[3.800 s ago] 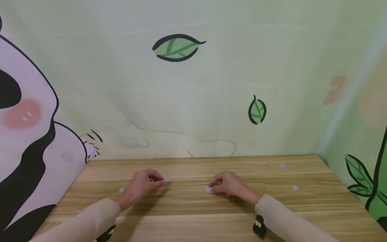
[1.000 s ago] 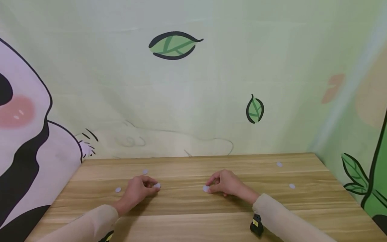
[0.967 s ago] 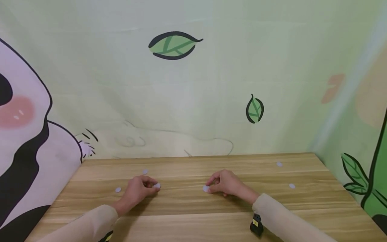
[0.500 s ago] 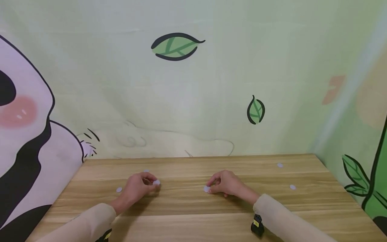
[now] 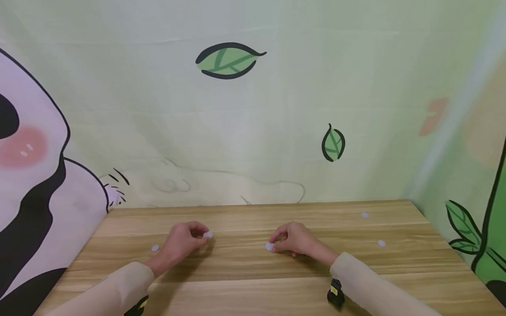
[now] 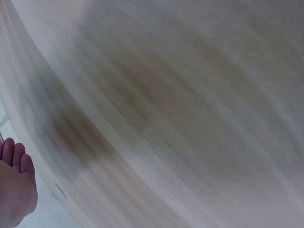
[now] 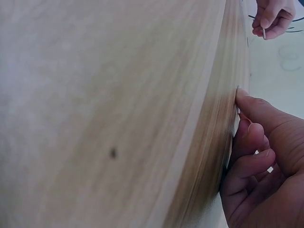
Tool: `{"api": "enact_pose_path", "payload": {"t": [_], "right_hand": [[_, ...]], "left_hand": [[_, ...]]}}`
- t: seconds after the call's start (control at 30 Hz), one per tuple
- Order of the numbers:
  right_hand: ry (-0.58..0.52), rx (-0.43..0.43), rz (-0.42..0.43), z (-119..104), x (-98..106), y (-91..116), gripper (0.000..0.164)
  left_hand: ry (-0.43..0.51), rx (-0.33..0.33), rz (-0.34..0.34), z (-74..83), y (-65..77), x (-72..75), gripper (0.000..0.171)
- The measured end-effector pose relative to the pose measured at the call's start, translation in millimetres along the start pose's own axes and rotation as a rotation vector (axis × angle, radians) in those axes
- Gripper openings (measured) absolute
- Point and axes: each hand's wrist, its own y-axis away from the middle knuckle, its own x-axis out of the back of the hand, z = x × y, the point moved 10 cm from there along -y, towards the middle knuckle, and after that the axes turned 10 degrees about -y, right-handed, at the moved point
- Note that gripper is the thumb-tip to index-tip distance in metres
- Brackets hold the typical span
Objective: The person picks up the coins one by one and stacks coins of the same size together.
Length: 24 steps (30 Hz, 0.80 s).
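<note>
My left hand (image 5: 182, 243) pinches a small round white disc (image 5: 207, 235) between thumb and fingertips, left of the table's middle. In the right wrist view that disc (image 7: 264, 33) shows edge-on, held off the tabletop by the left hand (image 7: 276, 16). My right hand (image 5: 297, 239) pinches another white disc (image 5: 269, 246) down at the wooden tabletop. Its thumb and curled fingers show at the right of the right wrist view. A third disc (image 5: 155, 248) lies left of my left wrist. The left wrist view catches only part of the left hand (image 6: 16, 185).
Two more white discs, one far (image 5: 365, 215) and one nearer (image 5: 381, 243), lie on the right side of the wooden table (image 5: 253, 294). A printed cloth backdrop (image 5: 253, 123) with leaves and a panda stands behind the table's far edge.
My left hand has shifted left and nearer, then risen slightly away with its disc. A disc seen behind that hand is now hidden. The right hand keeps its place.
</note>
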Motion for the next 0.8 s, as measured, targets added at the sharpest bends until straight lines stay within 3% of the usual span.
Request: {"api": "enact_pose_path", "payload": {"t": [0.53, 0.8], "right_hand": [[-0.013, -0.004, -0.008, -0.6, 1.1, 0.2, 0.013], [-0.015, 0.0, -0.012, 0.2, 0.5, 0.7, 0.013]], "left_hand": [[0.003, -0.033, -0.011, 14.9, -6.4, -5.1, 0.014], [-0.025, -0.082, -0.011, 24.8, -9.6, -4.8, 0.014]]}}
